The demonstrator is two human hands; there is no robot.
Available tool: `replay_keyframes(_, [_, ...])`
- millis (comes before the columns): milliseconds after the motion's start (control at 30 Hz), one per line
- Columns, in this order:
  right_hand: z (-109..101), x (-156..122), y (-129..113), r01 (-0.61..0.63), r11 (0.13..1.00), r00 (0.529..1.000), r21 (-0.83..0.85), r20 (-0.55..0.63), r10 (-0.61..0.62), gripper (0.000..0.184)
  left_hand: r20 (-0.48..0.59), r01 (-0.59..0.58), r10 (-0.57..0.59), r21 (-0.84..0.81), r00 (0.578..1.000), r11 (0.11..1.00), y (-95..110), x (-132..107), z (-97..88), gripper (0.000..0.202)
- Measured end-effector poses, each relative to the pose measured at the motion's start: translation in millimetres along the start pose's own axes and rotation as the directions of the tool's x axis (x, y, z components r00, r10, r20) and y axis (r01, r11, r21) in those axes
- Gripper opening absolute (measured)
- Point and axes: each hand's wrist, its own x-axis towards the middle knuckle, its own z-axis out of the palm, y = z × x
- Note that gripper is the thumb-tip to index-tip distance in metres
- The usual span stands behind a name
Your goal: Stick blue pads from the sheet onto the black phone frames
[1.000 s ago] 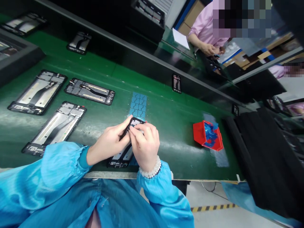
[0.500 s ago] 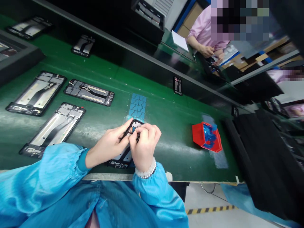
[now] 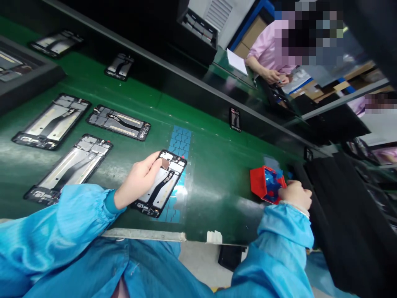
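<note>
My left hand grips an opened phone body by its left edge, tilted over the table. Silvery plates, a dark ribbon cable and a brown square patch show inside it. Beneath and behind the phone lies a clear sheet with blue die-cut stickers. Far to the right, my right hand is at the rim of a small red bin, its fingers curled and the tips partly hidden. Crumpled blue film pieces fill the bin.
Several more opened phone bodies lie on the green table, such as one on the left and one at the back. A black tray stands at far left. Black foam borders the right. A co-worker in pink works across the bench.
My right hand has left the phone and moved right to the red bin. The left hand still holds the phone, whose inside is now uncovered to view.
</note>
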Motion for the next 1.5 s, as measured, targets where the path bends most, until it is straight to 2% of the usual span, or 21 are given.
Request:
replay_keyframes(100, [-4, -37, -13, 0.110, 0.991, 0.994, 0.078, -0.017, -0.109, 0.022, 0.015, -0.018, 0.017, 0.077, 1.000, 0.997, 0, 0, -0.2, 0.044])
replay_keyframes(167, [-8, -89, -30, 0.256, 0.943, 0.966, 0.210, -0.026, -0.257, 0.004, 0.001, -0.006, 0.006, 0.114, 1.000, 0.994, -1, 0, 0.7, 0.051])
replay_keyframes(200, [-9, -120, -41, 0.318, 0.906, 0.943, 0.280, 0.002, -0.332, 0.012, -0.006, 0.005, -0.004, 0.133, 1.000, 0.991, -1, 0, 1.3, 0.053])
replay_keyframes(267, [-5, -180, -65, 0.402, 0.810, 0.860, 0.427, 0.127, -0.494, 0.024, -0.013, 0.015, -0.013, 0.153, 1.000, 0.988, -1, -1, 2.1, 0.055])
replay_keyframes(300, [-1, -206, -77, 0.398, 0.747, 0.787, 0.532, 0.220, -0.576, 0.031, -0.008, 0.009, -0.008, 0.149, 1.000, 0.989, -1, -3, 2.3, 0.055])
replay_keyframes(333, [5, -228, -89, 0.287, 0.691, 0.712, 0.664, 0.334, -0.617, 0.039, -0.003, -0.005, 0.005, 0.133, 1.000, 0.991, -1, -5, 2.4, 0.055])
replay_keyframes(400, [17, -254, -107, 0.064, 0.652, 0.629, 0.755, 0.477, -0.614, 0.046, 0.005, -0.036, 0.036, 0.083, 0.999, 0.996, 0, -9, 2.5, 0.053])
replay_keyframes(533, [27, -257, -119, -0.225, 0.592, 0.576, 0.774, 0.595, -0.560, 0.035, 0.008, -0.042, 0.042, -0.038, 0.999, 0.998, 2, -13, 1.4, 0.051])
replay_keyframes(600, [23, -251, -111, -0.383, 0.523, 0.515, 0.762, 0.646, -0.564, 0.041, -0.030, 0.007, -0.011, -0.150, 0.999, 0.989, 4, -9, -1.2, 0.050])
replay_keyframes(667, [16, -247, -99, -0.558, 0.481, 0.356, 0.676, 0.718, -0.598, 0.054, -0.087, 0.063, -0.098, -0.337, 0.991, 0.939, 6, -1, -5.6, 0.052])
replay_keyframes(767, [9, -244, -82, -0.653, 0.579, -0.059, 0.488, 0.729, -0.682, 0.064, -0.113, 0.108, -0.229, -0.633, 0.967, 0.767, 9, 11, -13.4, 0.054])
replay_keyframes(800, [10, -241, -82, -0.613, 0.636, -0.142, 0.468, 0.727, -0.672, 0.060, -0.087, 0.118, -0.245, -0.691, 0.966, 0.713, 10, 14, -15.4, 0.055])
replay_keyframes(833, [14, -235, -85, -0.558, 0.684, -0.171, 0.470, 0.741, -0.649, 0.054, -0.059, 0.126, -0.241, -0.721, 0.969, 0.682, 9, 15, -16.9, 0.056])
replay_keyframes(900, [28, -214, -103, -0.453, 0.733, -0.082, 0.508, 0.795, -0.602, 0.040, -0.036, 0.108, -0.188, -0.709, 0.981, 0.697, 7, 16, -18.2, 0.064])
replay_keyframes(1033, [85, -139, -172, -0.372, 0.721, 0.237, 0.585, 0.811, -0.535, 0.028, -0.081, 0.001, -0.034, -0.378, 0.996, 0.926, -2, 11, -17.3, 0.066])
replay_keyframes(1100, [119, -101, -206, -0.345, 0.733, 0.369, 0.587, 0.803, -0.469, 0.031, 0.008, -0.052, 0.052, -0.088, 0.999, 0.995, -7, 10, -16.5, 0.051])
replay_keyframes(1200, [161, -66, -236, -0.305, 0.756, 0.519, 0.579, 0.767, -0.378, 0.027, 0.200, -0.236, 0.197, 0.193, 0.960, 0.953, -13, 13, -15.9, 0.043])
replay_keyframes(1300, [174, -58, -236, -0.247, 0.779, 0.595, 0.576, 0.725, -0.347, 0.029, 0.368, -0.388, 0.275, 0.280, 0.888, 0.878, -18, 15, -15.3, 0.050])
replay_keyframes(1367, [162, -65, -221, -0.179, 0.782, 0.611, 0.597, 0.691, -0.387, 0.031, 0.468, -0.456, 0.290, 0.293, 0.835, 0.840, -20, 12, -12.6, 0.059])
replay_keyframes(1433, [132, -79, -194, -0.079, 0.760, 0.587, 0.645, 0.647, -0.488, 0.030, 0.549, -0.516, 0.304, 0.282, 0.778, 0.809, -21, 6, -6.5, 0.072])
replay_keyframes(1500, [93, -103, -159, 0.010, 0.717, 0.514, 0.697, 0.611, -0.602, 0.021, 0.599, -0.568, 0.322, 0.281, 0.734, 0.773, -21, -1, 2.3, 0.084])
